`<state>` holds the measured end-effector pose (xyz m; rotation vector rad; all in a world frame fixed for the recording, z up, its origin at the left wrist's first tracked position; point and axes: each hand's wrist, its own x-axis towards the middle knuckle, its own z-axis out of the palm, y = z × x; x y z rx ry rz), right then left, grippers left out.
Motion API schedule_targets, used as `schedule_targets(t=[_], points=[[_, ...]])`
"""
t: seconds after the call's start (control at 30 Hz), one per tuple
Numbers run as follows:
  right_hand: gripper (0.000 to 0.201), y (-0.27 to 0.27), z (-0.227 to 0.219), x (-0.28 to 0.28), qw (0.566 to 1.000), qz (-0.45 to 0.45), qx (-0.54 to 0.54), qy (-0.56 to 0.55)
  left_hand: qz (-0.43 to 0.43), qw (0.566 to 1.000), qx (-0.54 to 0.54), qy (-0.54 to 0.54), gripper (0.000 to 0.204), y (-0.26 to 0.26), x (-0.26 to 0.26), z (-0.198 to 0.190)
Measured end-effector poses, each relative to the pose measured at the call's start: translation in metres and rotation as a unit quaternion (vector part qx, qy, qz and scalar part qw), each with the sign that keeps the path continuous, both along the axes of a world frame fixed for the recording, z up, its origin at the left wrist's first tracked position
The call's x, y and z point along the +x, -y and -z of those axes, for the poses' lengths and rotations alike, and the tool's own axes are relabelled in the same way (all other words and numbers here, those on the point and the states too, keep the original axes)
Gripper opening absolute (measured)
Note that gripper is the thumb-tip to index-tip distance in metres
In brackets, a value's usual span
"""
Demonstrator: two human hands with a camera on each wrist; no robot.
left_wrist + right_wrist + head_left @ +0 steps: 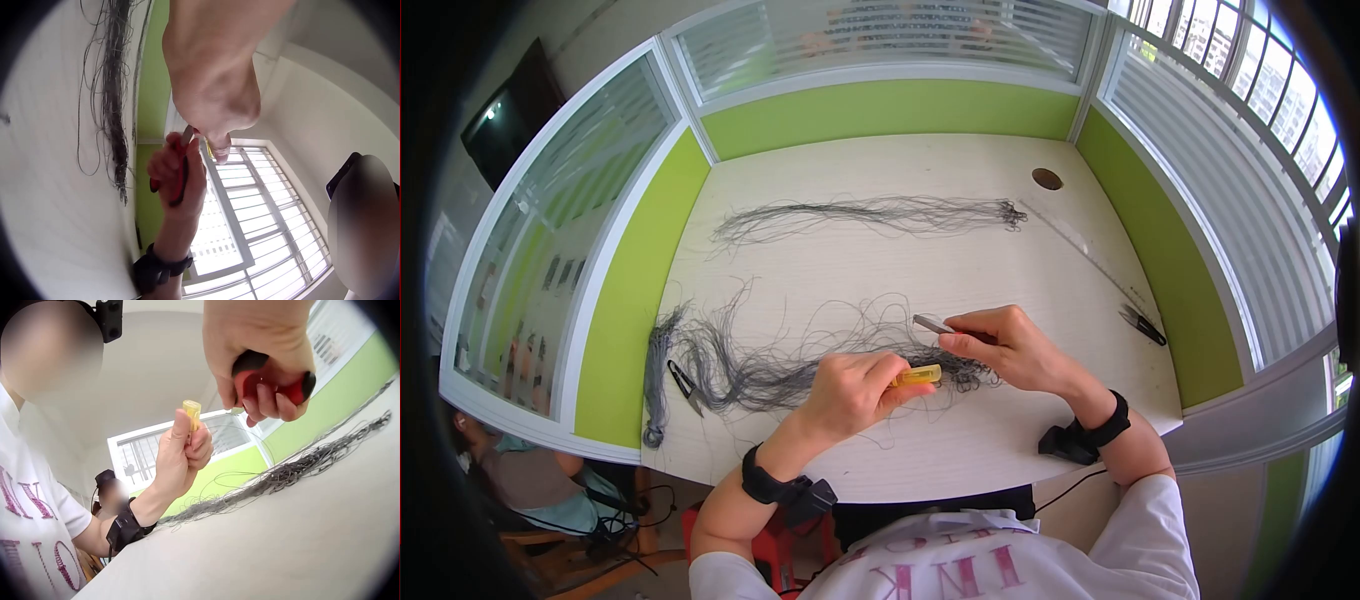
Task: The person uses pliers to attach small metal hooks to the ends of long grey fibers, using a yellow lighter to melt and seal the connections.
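Observation:
My left hand [852, 393] pinches a short, translucent yellow cylinder [918, 375] between thumb and fingers above the table. Close by on the right, my right hand [1022, 350] grips a tool with red-and-black handles [253, 381]. Its grey metal head [932, 324] points left, above the yellow cylinder in the head view; I cannot tell the tool's exact kind. Beneath both hands lies a tangled bundle of thin grey wires [745, 385], its looped ends toward the right. In the right wrist view, a thin strand arcs between the hands and the bundle.
Another wire bundle [860, 212] stretches across the back of the table [900, 285]. A shorter bundle [656, 385] hangs by the left edge, near black snips [684, 383]. A clear ruler [1090, 252] and second snips [1142, 325] lie right. Green partitions [890, 110] enclose the table.

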<state>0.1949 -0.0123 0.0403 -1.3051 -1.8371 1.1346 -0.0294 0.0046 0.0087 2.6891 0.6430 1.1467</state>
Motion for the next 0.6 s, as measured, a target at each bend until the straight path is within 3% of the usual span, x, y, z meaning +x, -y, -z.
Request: schedule_targets(t=[0.07,0.1,0.17,0.33,0.4,0.47,0.5,0.6], points=[[0.03,-0.001,0.006,0.001,0.99,-0.017,0.139,0.028,0.001,1.0,0.008,-0.001,0.034,0.0,0.001,0.0],[0.03,0.001,0.007,0.0,0.99,-0.018,0.139,0.029,0.002,1.0,0.015,-0.003,0.033,0.0,0.002,0.001],[0.025,0.006,0.007,-0.007,0.954,0.034,0.279,0.105,0.007,1.0,0.021,-0.005,0.033,0.001,0.004,0.002],[0.024,0.007,0.011,-0.008,0.948,0.035,0.288,0.132,0.009,0.999,0.027,-0.027,0.035,0.002,0.006,0.002],[0.026,-0.005,0.019,0.0,0.95,0.038,0.287,0.119,0.048,0.995,0.058,-0.066,0.035,0.002,0.006,-0.002],[0.03,-0.036,0.037,0.029,0.917,0.189,0.304,0.174,0.1,0.99,0.071,-0.063,0.036,0.039,0.026,0.008],[0.035,-0.032,0.019,0.039,0.948,0.183,0.231,0.123,0.149,0.983,0.088,-0.055,0.037,0.049,0.031,0.011],[0.033,-0.016,-0.001,0.036,0.944,0.203,0.236,0.108,0.078,0.996,0.027,-0.024,0.037,0.021,0.017,0.011]])
